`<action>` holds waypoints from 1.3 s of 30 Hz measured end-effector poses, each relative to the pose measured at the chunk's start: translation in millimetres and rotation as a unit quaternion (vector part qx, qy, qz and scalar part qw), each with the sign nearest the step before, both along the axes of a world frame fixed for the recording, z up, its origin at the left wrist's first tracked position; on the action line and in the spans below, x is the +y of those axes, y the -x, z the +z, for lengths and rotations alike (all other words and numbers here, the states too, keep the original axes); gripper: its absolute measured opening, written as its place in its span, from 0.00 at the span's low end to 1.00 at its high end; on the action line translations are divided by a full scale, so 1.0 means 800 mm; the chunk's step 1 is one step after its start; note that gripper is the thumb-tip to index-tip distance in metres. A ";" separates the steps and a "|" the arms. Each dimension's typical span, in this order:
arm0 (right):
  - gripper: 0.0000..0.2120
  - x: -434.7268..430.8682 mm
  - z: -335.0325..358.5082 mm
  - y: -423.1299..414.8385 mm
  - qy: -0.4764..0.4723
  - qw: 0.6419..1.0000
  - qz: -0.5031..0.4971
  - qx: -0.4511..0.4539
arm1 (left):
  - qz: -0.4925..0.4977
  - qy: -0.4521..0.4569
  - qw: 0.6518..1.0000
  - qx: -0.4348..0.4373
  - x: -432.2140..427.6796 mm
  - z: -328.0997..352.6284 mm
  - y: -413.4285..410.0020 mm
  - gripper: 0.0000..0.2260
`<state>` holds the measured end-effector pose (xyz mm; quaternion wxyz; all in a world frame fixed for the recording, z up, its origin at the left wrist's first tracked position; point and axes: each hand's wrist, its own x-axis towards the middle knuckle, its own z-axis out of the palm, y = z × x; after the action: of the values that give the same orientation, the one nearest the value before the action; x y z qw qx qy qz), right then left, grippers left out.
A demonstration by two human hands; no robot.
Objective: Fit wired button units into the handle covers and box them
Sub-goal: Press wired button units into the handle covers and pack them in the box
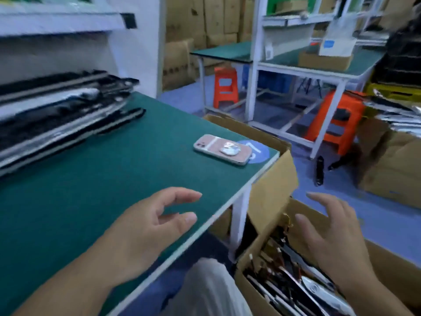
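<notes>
My left hand point(145, 229) hovers over the near edge of the green bench top point(95, 179), fingers apart and empty. To the right of the bench, my right hand point(328, 238) is spread open above a cardboard box point(387, 270) on the floor. That box holds several dark handle covers with wires and small button units point(282, 277). A blurred stack of long black and silver handle covers point(57, 110) lies at the bench's far left.
A pink phone point(224, 149) lies near the bench's right edge beside a blue round sticker point(258, 152). A second open carton point(273, 179) stands against the bench leg. Orange stools point(225, 87), white-framed benches and more cartons fill the blue floor beyond. A person sits at far right.
</notes>
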<state>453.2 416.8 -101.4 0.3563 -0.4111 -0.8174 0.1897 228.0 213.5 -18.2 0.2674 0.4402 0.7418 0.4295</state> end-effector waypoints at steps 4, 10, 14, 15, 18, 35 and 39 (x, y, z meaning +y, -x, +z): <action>0.14 -0.046 0.069 0.147 -0.122 0.973 0.171 0.100 | 0.189 -0.047 0.980 0.032 -0.122 0.027 0.061 0.09; 0.15 -0.148 0.097 0.324 -0.156 0.912 0.359 0.125 | 0.482 -0.069 0.871 0.063 -0.287 0.000 0.153 0.11; 0.18 -0.206 0.077 0.407 -0.157 0.900 0.401 0.061 | 0.590 -0.071 0.801 0.067 -0.358 -0.033 0.196 0.09; 0.17 -0.217 0.073 0.424 -0.152 0.902 0.403 0.041 | 0.609 -0.069 0.787 0.069 -0.367 -0.040 0.203 0.08; 0.13 -0.243 0.063 0.469 -0.173 0.899 0.402 0.018 | 0.648 -0.080 0.753 0.080 -0.376 -0.056 0.216 0.08; 0.14 -0.258 0.097 0.653 -0.368 0.825 0.309 -0.295 | 0.620 -0.060 0.778 0.080 -0.379 -0.068 0.229 0.07; 0.19 -0.266 0.113 0.640 -0.406 0.799 0.336 -0.290 | 0.617 -0.072 0.780 0.074 -0.379 -0.069 0.230 0.07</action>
<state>-58.7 204.1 -10.8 0.1508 0.0360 -0.9713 -0.1802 44.1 -89.9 -73.1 -0.1430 -0.0629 0.8392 0.5209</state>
